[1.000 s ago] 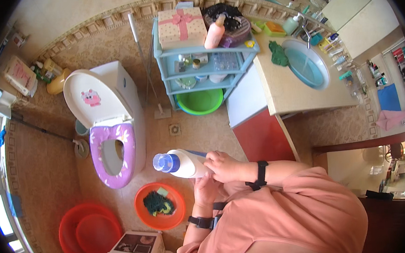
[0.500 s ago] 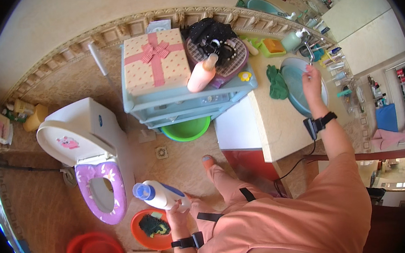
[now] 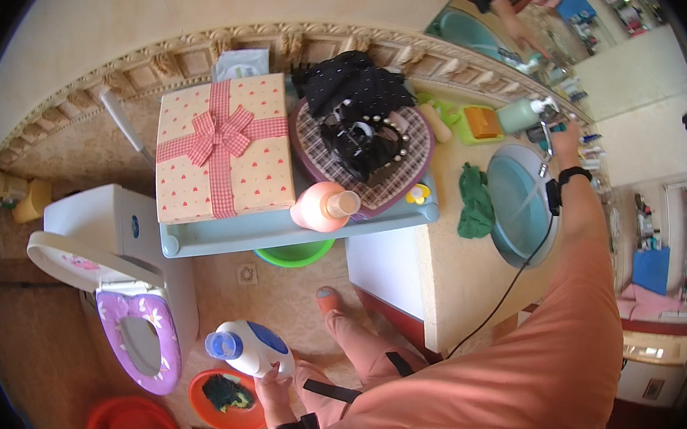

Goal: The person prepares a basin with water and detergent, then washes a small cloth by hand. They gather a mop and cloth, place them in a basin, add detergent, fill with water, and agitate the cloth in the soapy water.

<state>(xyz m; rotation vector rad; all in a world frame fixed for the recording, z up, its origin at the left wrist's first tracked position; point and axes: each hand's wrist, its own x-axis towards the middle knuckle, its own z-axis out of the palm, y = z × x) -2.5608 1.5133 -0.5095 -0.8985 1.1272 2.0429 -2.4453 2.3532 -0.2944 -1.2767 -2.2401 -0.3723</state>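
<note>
The left hand, lower left of the frame, curls its fingers around the lower end of a white bottle, tilted with its blue cap leftward. The right hand, at right, is at the tap; whether its fingers close on it cannot be told. Water runs into a blue basin, beside a green cloth. Upper left sits a ribboned box.
</note>
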